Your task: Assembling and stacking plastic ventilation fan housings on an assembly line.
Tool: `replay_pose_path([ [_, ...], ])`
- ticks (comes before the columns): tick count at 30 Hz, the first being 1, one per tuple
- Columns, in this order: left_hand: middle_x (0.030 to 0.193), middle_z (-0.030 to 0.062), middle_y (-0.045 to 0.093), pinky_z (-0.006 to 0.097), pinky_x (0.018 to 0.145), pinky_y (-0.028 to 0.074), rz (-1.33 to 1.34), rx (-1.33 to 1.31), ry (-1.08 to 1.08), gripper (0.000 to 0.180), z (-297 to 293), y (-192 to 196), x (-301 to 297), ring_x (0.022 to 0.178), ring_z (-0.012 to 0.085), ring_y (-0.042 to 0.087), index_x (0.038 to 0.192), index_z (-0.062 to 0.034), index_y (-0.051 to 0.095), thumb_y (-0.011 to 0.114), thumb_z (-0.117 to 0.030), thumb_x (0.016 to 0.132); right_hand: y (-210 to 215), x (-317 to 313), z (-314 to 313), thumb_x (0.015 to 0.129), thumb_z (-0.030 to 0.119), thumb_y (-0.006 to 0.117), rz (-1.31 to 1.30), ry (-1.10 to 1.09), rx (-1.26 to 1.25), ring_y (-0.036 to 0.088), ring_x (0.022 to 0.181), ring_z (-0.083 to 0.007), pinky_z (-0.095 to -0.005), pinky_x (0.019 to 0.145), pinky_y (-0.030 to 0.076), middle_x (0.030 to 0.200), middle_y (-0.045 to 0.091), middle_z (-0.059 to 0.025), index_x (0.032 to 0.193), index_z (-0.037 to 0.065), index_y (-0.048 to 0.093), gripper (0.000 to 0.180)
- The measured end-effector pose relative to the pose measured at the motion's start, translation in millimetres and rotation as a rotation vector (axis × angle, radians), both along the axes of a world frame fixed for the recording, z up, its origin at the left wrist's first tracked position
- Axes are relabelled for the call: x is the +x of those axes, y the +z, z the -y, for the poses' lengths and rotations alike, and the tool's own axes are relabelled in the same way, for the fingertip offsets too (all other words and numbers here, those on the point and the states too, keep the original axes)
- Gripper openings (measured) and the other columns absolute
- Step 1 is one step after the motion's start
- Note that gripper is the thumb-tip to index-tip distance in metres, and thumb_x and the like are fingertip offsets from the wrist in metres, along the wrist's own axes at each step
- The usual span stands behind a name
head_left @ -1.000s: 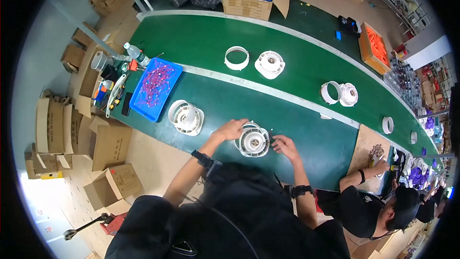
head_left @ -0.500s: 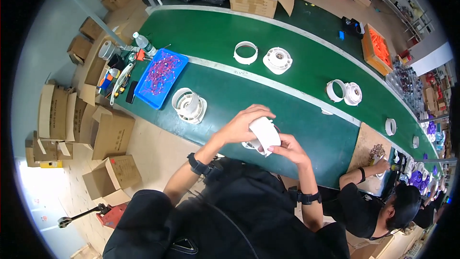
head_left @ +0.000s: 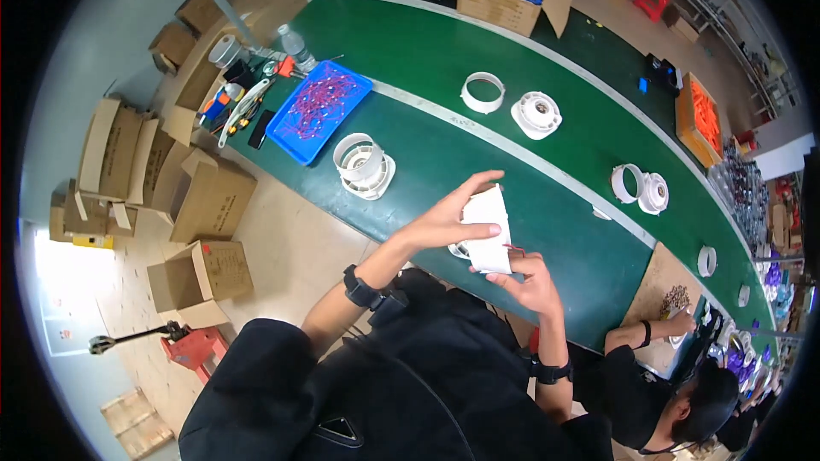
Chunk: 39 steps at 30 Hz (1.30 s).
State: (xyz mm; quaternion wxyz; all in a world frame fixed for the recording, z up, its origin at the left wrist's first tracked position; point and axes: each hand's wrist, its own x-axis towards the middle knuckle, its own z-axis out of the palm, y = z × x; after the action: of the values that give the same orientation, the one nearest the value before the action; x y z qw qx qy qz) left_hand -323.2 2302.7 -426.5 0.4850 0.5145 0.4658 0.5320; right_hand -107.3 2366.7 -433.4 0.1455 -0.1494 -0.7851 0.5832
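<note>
both hands, left hand (head_left: 444, 220) and right hand (head_left: 530, 283), grip a white round plastic housing (head_left: 487, 229) above the green belt (head_left: 547, 205); a loose hold could drop it.

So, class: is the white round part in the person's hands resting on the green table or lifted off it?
Lifted: both the left hand and the right hand hold the white part above the green table.

Worktop (head_left: 564, 230): bare green strip lying open right of the hands. White round housing (head_left: 363, 166) and blue tray (head_left: 318, 111) crowding the left side.
</note>
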Motion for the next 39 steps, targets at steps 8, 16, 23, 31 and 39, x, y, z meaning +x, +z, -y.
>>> replay_pose_path([
  [8, 0.133, 0.0128, 0.048, 0.035, 0.104, 0.037, -0.127, 0.033, 0.181, 0.076, 7, 15, 11, 0.123, 0.0211, 0.046, 0.139, -0.0040, 0.039, 0.077, -0.020, 0.075, 4, -12, 2, 0.082, 0.008, 0.068, 0.019, -0.138, -0.129, 0.066, 0.089, -0.0206, -0.0321, 0.079, 0.049, 0.101, 0.070, -0.0133, 0.106, -0.002, 0.066, 0.026],
  [16, 0.127, 0.0155, 0.054, 0.035, 0.099, 0.042, -0.110, 0.210, 0.332, 0.058, 2, 0, 11, 0.118, 0.0229, 0.053, 0.133, -0.0018, 0.044, 0.069, -0.017, 0.084, 11, -14, 0, 0.082, 0.008, 0.069, -0.019, -0.051, -0.103, 0.064, 0.092, -0.0205, -0.0332, 0.089, 0.046, 0.092, 0.070, -0.0104, 0.099, 0.000, 0.071, 0.018],
  [23, 0.117, 0.0128, 0.062, 0.034, 0.093, 0.047, 0.477, -0.303, -0.013, 0.041, -2, -15, -14, 0.109, 0.0196, 0.059, 0.128, -0.0048, 0.053, 0.046, -0.032, 0.098, 22, -11, 2, 0.078, 0.010, 0.071, -0.171, 0.174, -0.019, 0.065, 0.099, -0.0294, -0.0460, 0.100, 0.040, 0.092, 0.073, -0.0097, 0.091, 0.001, 0.073, 0.016],
  [31, 0.128, 0.0179, 0.054, 0.042, 0.100, 0.044, 0.852, -0.221, -0.285, 0.075, 8, -25, -11, 0.118, 0.0299, 0.054, 0.137, -0.0047, 0.039, 0.051, -0.059, 0.087, 3, -9, -11, 0.071, 0.005, 0.075, -0.169, 0.173, 0.004, 0.055, 0.119, -0.0326, -0.0461, 0.106, 0.035, 0.116, 0.064, -0.0172, 0.092, 0.000, 0.071, 0.023],
  [39, 0.128, 0.0131, 0.050, 0.036, 0.097, 0.044, -0.080, 0.093, 0.265, 0.075, 10, -3, -27, 0.119, 0.0250, 0.052, 0.132, -0.0052, 0.043, 0.078, -0.033, 0.072, -4, -11, -12, 0.082, -0.003, 0.057, -0.002, -0.489, 0.110, 0.054, 0.118, -0.0283, -0.0352, 0.099, 0.041, 0.128, 0.055, -0.0151, 0.104, 0.000, 0.064, 0.024],
])
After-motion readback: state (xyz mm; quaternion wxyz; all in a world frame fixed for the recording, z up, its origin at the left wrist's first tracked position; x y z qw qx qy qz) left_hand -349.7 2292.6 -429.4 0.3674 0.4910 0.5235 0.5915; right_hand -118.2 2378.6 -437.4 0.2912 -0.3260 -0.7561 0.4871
